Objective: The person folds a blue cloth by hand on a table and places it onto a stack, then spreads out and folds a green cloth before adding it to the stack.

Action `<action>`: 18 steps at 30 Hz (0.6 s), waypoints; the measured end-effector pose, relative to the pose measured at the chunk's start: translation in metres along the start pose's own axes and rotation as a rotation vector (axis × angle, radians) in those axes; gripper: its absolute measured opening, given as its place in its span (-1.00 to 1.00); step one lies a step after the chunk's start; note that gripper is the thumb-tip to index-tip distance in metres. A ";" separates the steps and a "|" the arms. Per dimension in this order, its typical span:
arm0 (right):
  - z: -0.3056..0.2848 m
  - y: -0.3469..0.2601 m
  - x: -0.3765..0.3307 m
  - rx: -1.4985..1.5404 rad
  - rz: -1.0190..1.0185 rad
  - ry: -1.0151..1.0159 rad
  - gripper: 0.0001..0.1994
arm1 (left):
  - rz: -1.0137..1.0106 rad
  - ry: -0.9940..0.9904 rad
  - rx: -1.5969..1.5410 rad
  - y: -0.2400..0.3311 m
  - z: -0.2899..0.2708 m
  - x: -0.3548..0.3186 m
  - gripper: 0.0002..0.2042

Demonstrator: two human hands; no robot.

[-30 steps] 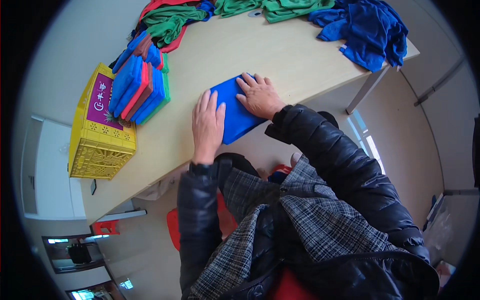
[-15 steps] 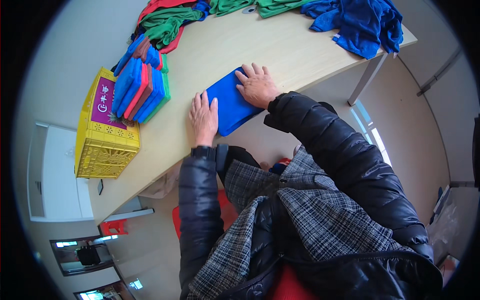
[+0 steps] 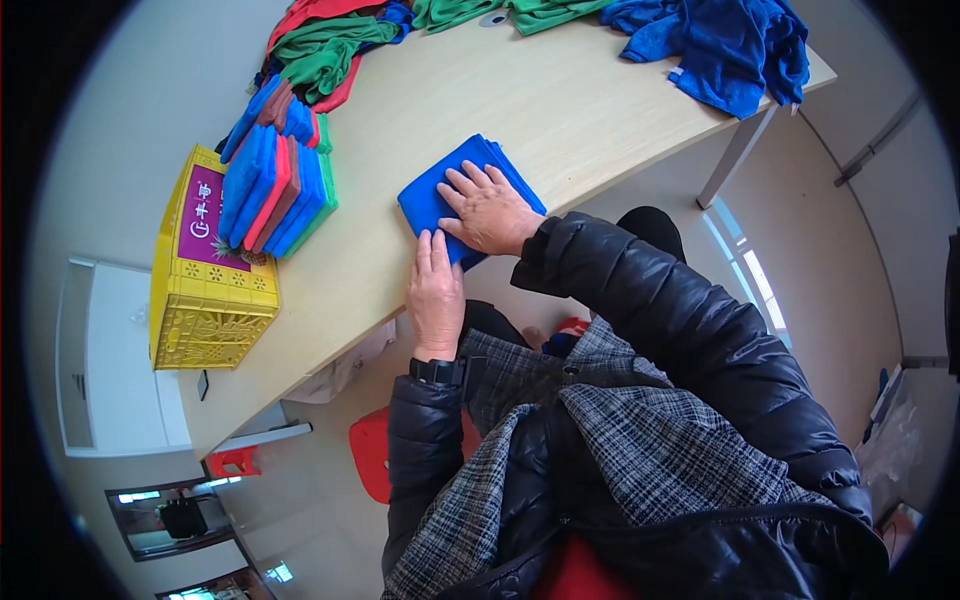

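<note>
A folded blue cloth (image 3: 424, 196) lies near the table's front edge, its layers showing along the right side. My right hand (image 3: 490, 212) rests flat on top of it with the fingers spread. At its near left edge, my left hand (image 3: 436, 302) touches the cloth with outstretched fingertips, close to the right hand's thumb. To the left stand folded cloths (image 3: 279, 190) in blue, red, brown and green, set on edge in a row against a yellow plastic basket (image 3: 215, 310).
Loose red and green cloths (image 3: 325, 55) heap at the table's far left. Green cloths (image 3: 455, 12) lie along the back, and a rumpled blue cloth (image 3: 725, 50) hangs over the right corner. A small dark flat object (image 3: 203, 385) lies beside the basket. A red stool (image 3: 370, 455) stands below.
My left hand has slid from the cloth's left side to its near edge. The right hand has moved nearer and left over the cloth, which now lies turned and looks wider.
</note>
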State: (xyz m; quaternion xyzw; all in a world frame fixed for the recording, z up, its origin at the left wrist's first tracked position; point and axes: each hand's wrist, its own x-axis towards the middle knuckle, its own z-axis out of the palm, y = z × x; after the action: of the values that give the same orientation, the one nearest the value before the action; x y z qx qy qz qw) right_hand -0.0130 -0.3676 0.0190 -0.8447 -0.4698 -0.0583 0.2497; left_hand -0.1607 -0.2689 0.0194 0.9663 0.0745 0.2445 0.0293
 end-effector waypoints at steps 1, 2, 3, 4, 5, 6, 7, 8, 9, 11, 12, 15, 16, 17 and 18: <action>0.002 0.001 0.001 -0.006 -0.007 0.018 -0.38 | 0.034 -0.012 0.082 0.002 -0.002 0.003 -0.52; 0.003 0.003 0.001 -0.011 -0.014 0.035 -0.38 | 0.067 -0.025 0.164 0.003 -0.005 0.006 -0.56; 0.005 0.005 0.000 -0.012 -0.013 0.028 -0.38 | 0.064 -0.028 0.160 0.007 -0.006 0.009 -0.56; 0.005 0.005 0.000 -0.010 -0.011 0.030 -0.38 | 0.053 -0.068 0.209 0.012 -0.009 0.012 -0.58; 0.004 0.005 -0.001 -0.008 -0.009 0.032 -0.38 | 0.042 -0.109 0.259 0.016 -0.011 0.015 -0.60; 0.004 0.005 -0.001 -0.007 -0.011 0.027 -0.38 | 0.037 -0.111 0.258 0.018 -0.012 0.016 -0.60; 0.004 0.006 -0.001 -0.008 -0.007 0.031 -0.38 | 0.061 -0.114 0.284 0.020 -0.014 0.018 -0.62; 0.004 0.005 -0.001 -0.009 -0.003 0.036 -0.37 | 0.086 -0.117 0.311 0.021 -0.015 0.020 -0.64; 0.004 0.004 0.000 -0.009 -0.004 0.035 -0.37 | 0.085 -0.118 0.310 0.021 -0.015 0.021 -0.64; 0.005 0.003 -0.001 -0.021 -0.002 0.056 -0.36 | 0.088 -0.202 0.394 0.022 -0.015 0.021 -0.65; 0.005 0.003 0.000 -0.021 -0.003 0.055 -0.36 | 0.087 -0.202 0.393 0.024 -0.016 0.022 -0.65; 0.004 0.002 0.002 -0.038 -0.006 0.064 -0.35 | 0.110 -0.200 0.490 0.025 -0.017 0.021 -0.61; 0.004 0.001 0.002 -0.039 -0.004 0.058 -0.35 | 0.128 -0.199 0.486 0.024 -0.017 0.019 -0.59; 0.004 0.000 0.002 -0.040 -0.003 0.053 -0.35 | 0.146 -0.196 0.483 0.023 -0.019 0.018 -0.57; 0.003 -0.001 0.002 -0.040 -0.011 0.058 -0.35 | 0.142 -0.190 0.489 0.022 -0.023 0.016 -0.57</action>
State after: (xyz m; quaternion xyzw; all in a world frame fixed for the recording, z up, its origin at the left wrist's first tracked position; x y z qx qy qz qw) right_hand -0.0133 -0.3645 0.0178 -0.8449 -0.4657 -0.0937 0.2458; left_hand -0.1550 -0.2872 0.0492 0.9661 0.0603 0.1290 -0.2155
